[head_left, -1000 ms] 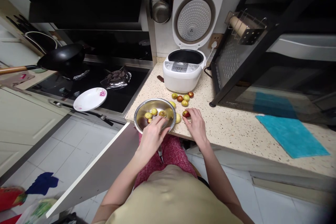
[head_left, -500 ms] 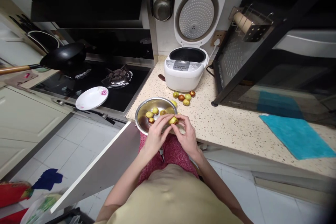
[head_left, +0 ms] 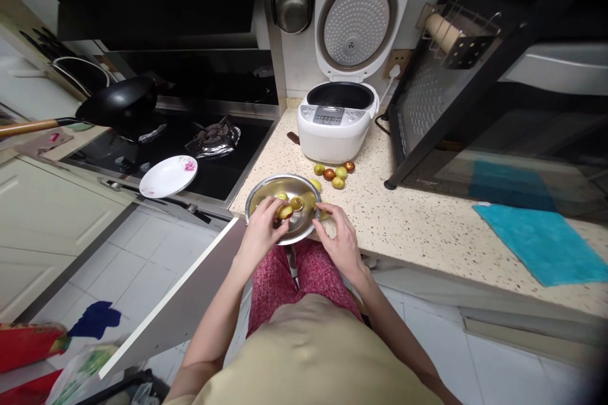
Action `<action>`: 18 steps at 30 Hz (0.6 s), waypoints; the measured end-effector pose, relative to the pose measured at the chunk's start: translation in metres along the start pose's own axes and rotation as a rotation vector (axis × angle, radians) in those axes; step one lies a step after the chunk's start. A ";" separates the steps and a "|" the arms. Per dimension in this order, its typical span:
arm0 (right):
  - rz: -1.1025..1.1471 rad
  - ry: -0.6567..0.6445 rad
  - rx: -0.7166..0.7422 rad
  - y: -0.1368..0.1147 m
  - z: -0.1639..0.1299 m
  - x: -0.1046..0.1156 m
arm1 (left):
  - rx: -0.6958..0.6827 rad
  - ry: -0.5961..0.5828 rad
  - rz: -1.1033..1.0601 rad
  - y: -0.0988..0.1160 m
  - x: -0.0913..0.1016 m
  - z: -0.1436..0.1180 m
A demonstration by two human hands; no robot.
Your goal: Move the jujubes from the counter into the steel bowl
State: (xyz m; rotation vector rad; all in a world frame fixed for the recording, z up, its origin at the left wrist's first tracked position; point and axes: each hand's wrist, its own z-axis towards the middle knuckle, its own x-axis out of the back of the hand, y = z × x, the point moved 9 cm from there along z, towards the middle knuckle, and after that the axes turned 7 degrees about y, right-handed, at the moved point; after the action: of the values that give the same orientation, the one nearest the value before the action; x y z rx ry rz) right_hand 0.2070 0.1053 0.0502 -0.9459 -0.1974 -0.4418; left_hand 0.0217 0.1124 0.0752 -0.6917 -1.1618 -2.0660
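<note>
Head view: a yellow-green jujube (head_left: 285, 211) is now pinched in the left hand (head_left: 263, 228) fingers over the steel bowl (head_left: 266, 190), having been passed across from the right hand (head_left: 338, 239), whose fingers are spread loose, holding nothing, at the bowl's rim on the tabletop (head_left: 418, 228). More jujubes (head_left: 334, 173) are left by the rice cooker (head_left: 336, 126).

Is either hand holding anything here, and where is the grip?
The left hand pinches a yellow-green fruit between its fingertips over the steel bowl. The right hand holds nothing visible.
</note>
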 end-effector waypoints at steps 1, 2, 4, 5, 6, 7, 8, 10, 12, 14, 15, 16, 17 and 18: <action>-0.014 0.010 0.006 0.001 0.001 0.002 | -0.008 -0.045 0.048 -0.003 -0.002 0.002; -0.024 0.017 0.012 0.001 0.001 0.004 | -0.016 -0.098 0.093 -0.006 -0.006 0.004; -0.037 0.025 0.024 0.002 0.002 0.006 | -0.025 -0.202 0.181 -0.010 -0.015 0.007; -0.042 0.029 0.029 0.002 0.003 0.007 | -0.030 -0.246 0.226 -0.011 -0.020 0.009; -0.048 0.032 0.033 0.001 0.003 0.008 | -0.036 -0.283 0.269 -0.012 -0.024 0.010; -0.053 0.036 0.036 0.001 0.003 0.009 | -0.044 -0.313 0.311 -0.012 -0.028 0.011; -0.058 0.040 0.037 0.001 0.003 0.010 | -0.053 -0.337 0.350 -0.012 -0.032 0.012; -0.066 0.049 0.036 0.002 0.003 0.012 | -0.075 -0.371 0.422 -0.012 -0.038 0.013; -0.077 0.059 0.034 0.005 0.003 0.014 | -0.089 -0.392 0.486 -0.010 -0.041 0.014; -0.097 0.068 0.035 0.010 0.005 0.016 | -0.096 -0.400 0.534 -0.008 -0.042 0.015; -0.112 0.073 0.035 0.014 0.007 0.018 | -0.097 -0.399 0.551 -0.007 -0.042 0.016; -0.133 0.078 0.031 0.019 0.009 0.019 | -0.096 -0.398 0.565 -0.005 -0.041 0.016; -0.159 0.079 0.023 0.026 0.012 0.020 | -0.093 -0.396 0.576 -0.005 -0.041 0.017; -0.192 0.076 0.014 0.033 0.016 0.020 | -0.087 -0.394 0.584 -0.004 -0.040 0.018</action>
State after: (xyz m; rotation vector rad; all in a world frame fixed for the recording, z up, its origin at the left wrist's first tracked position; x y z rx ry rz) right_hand 0.2407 0.1297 0.0420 -0.8985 -0.2234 -0.6513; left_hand 0.0465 0.1413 0.0532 -1.3454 -0.9219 -1.5271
